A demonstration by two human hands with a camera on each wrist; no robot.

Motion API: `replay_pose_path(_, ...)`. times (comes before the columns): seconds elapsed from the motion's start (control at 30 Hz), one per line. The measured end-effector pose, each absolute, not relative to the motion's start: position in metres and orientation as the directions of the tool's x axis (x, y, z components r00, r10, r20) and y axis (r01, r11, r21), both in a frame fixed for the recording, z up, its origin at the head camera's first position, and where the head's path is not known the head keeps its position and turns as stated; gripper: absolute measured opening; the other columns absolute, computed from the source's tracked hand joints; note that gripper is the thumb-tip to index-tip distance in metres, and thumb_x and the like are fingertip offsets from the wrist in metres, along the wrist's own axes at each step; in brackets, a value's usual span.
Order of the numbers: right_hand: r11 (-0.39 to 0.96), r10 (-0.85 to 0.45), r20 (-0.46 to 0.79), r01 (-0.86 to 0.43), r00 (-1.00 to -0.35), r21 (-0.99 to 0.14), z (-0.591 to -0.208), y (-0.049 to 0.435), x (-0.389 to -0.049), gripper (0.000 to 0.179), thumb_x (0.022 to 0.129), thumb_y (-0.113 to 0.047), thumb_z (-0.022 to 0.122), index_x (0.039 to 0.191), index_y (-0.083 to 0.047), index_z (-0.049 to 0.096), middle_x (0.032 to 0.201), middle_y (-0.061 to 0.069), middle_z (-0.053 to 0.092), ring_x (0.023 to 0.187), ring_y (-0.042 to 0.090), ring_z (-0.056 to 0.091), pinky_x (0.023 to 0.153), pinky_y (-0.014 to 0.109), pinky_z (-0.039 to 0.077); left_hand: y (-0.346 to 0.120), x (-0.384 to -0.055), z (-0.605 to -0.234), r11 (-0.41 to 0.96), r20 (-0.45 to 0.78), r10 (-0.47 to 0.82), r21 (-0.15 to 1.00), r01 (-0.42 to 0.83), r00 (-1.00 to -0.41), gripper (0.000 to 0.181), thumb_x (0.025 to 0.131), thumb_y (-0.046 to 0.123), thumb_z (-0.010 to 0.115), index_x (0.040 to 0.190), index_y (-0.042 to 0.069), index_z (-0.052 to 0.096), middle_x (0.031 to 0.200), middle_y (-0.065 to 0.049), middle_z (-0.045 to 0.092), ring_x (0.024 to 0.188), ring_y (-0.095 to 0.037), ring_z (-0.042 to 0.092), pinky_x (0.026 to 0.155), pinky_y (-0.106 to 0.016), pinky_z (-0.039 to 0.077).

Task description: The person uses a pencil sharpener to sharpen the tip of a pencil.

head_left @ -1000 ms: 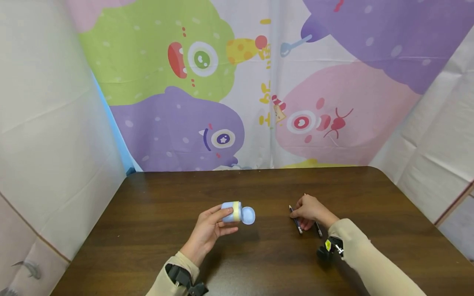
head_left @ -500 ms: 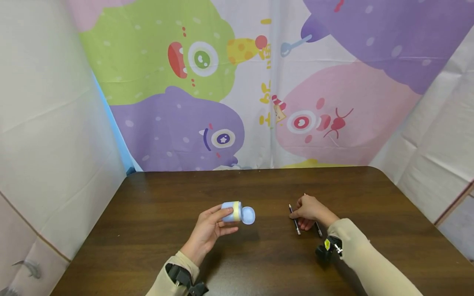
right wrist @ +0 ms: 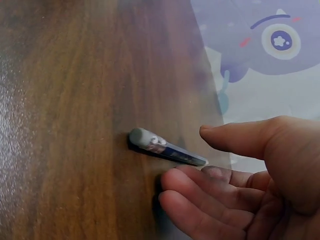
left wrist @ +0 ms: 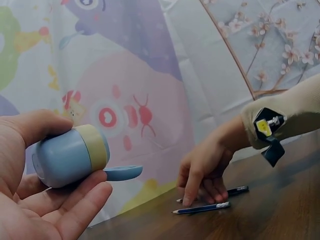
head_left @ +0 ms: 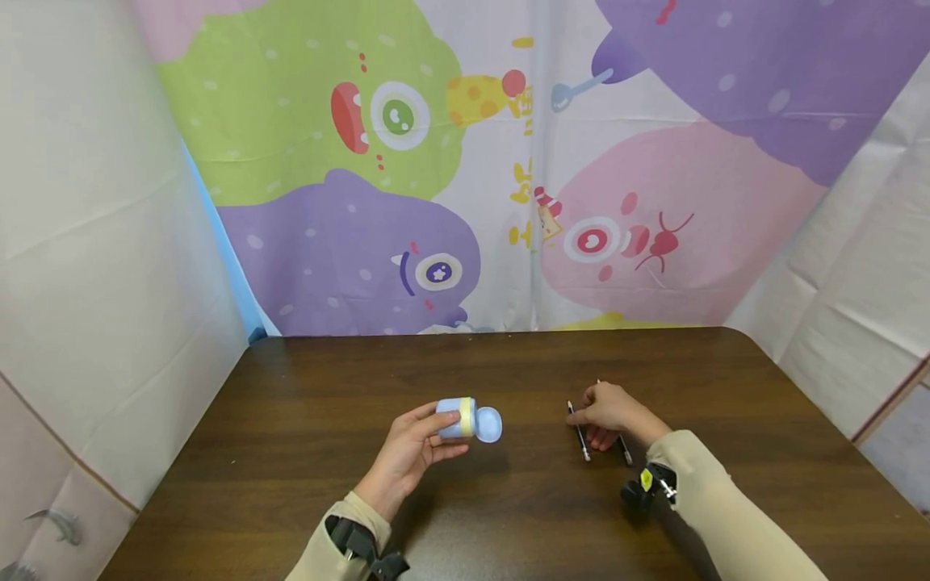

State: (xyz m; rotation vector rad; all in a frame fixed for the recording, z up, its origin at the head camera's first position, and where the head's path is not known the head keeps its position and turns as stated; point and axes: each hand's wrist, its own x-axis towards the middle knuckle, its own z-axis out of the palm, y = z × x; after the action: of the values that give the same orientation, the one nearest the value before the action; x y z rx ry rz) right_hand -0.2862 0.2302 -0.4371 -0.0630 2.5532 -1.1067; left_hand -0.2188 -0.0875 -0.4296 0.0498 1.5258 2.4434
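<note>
My left hand (head_left: 407, 452) grips a small light-blue flip-lid container (left wrist: 70, 155) above the table. A pale yellow band (head_left: 465, 420) circles it, and its round lid (head_left: 489, 424) hangs open on the right. My right hand (head_left: 610, 413) is down at two dark pencils on the tabletop. In the left wrist view a fingertip reaches the nearer pencil (left wrist: 202, 208) by its sharpened end. The other pencil (left wrist: 239, 190) lies partly hidden behind the fingers. In the right wrist view the thumb stands apart from the pencil (right wrist: 170, 151), the fingers loosely bent beside it.
The brown wooden table (head_left: 305, 395) ends at a hanging cloth (head_left: 501, 266) printed with cartoon monsters. Pale sheets (head_left: 109, 202) enclose both sides. Each forearm carries a black wrist mount (head_left: 352, 539).
The nearer pencil's eraser end has shifted slightly left under my right hand between the first two frames. The container in my left hand has barely moved.
</note>
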Motion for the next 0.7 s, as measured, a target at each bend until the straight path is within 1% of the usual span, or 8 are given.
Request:
replay_pose_path(0.13, 0.688, -0.184, -0.264, 0.068, -0.947, -0.723, -0.432, 0.233, -0.284, 0.027, 0.089, -0.017, 0.073, 0.096, 0.005, 0.058, 0.063, 0.014, 0.063, 0.048, 0.019, 0.063, 0.047, 0.035, 0.058, -0.09, -0.221, -0.431, -0.425, -0.1, 0.25, 0.882, -0.202, -0.963, 0.03, 0.086, -0.004, 0.061, 0.116, -0.007, 0.056, 0.099, -0.014, 0.06, 0.077, -0.023, 0.069, 0.075, -0.038, 0.061)
replay_pose_path(0.23, 0.66, -0.211, -0.236, 0.04, -0.949, -0.75, -0.426, 0.235, -0.28, 0.028, 0.09, -0.019, 0.071, 0.099, 0.005, 0.059, 0.064, 0.013, 0.063, 0.049, 0.02, 0.063, 0.048, 0.036, 0.059, -0.093, -0.222, -0.431, -0.432, -0.088, 0.257, 0.88, -0.196, -0.962, 0.026, 0.085, -0.008, 0.061, 0.109, -0.001, 0.058, 0.102, -0.014, 0.058, 0.078, -0.023, 0.068, 0.077, -0.04, 0.061)
replay_pose_path(0.4, 0.544, -0.289, -0.208, 0.019, -0.935, -0.839, -0.413, 0.242, -0.272, 0.03, 0.095, -0.02, 0.065, 0.103, 0.007, 0.058, 0.065, 0.013, 0.064, 0.051, 0.02, 0.064, 0.05, 0.037, 0.059, -0.1, -0.225, -0.43, -0.427, -0.064, 0.258, 0.887, -0.174, -0.964, 0.028, 0.083, -0.011, 0.061, 0.108, 0.0, 0.056, 0.103, -0.014, 0.057, 0.081, -0.023, 0.068, 0.079, -0.042, 0.06)
replay_pose_path(0.53, 0.414, -0.356, -0.187, 0.025, -0.916, -0.91, -0.404, 0.252, -0.264, 0.034, 0.098, -0.019, 0.061, 0.111, 0.011, 0.054, 0.068, 0.012, 0.064, 0.054, 0.017, 0.064, 0.051, 0.035, 0.059, -0.106, -0.227, -0.428, -0.419, -0.052, 0.262, 0.893, -0.162, -0.964, 0.029, 0.082, -0.012, 0.06, 0.106, 0.001, 0.051, 0.101, -0.013, 0.058, 0.082, -0.023, 0.067, 0.08, -0.041, 0.06)
replay_pose_path(0.6, 0.362, -0.376, -0.172, 0.027, -0.911, -0.932, -0.402, 0.257, -0.259, 0.033, 0.099, -0.019, 0.059, 0.112, 0.011, 0.053, 0.07, 0.013, 0.065, 0.055, 0.017, 0.064, 0.051, 0.034, 0.059, -0.109, -0.228, -0.428, -0.416, -0.043, 0.268, 0.896, -0.156, -0.962, 0.031, 0.081, -0.013, 0.061, 0.105, 0.003, 0.048, 0.101, -0.013, 0.058, 0.083, -0.023, 0.067, 0.081, -0.041, 0.06)
replay_pose_path(0.7, 0.312, -0.399, -0.145, 0.015, -0.905, -0.95, -0.401, 0.263, -0.252, 0.027, 0.1, -0.018, 0.058, 0.109, 0.007, 0.055, 0.072, 0.013, 0.065, 0.056, 0.017, 0.064, 0.052, 0.033, 0.059, -0.115, -0.231, -0.43, -0.407, -0.021, 0.284, 0.903, -0.14, -0.959, 0.036, 0.08, -0.013, 0.061, 0.108, 0.005, 0.045, 0.102, -0.014, 0.057, 0.084, -0.024, 0.067, 0.083, -0.041, 0.059)
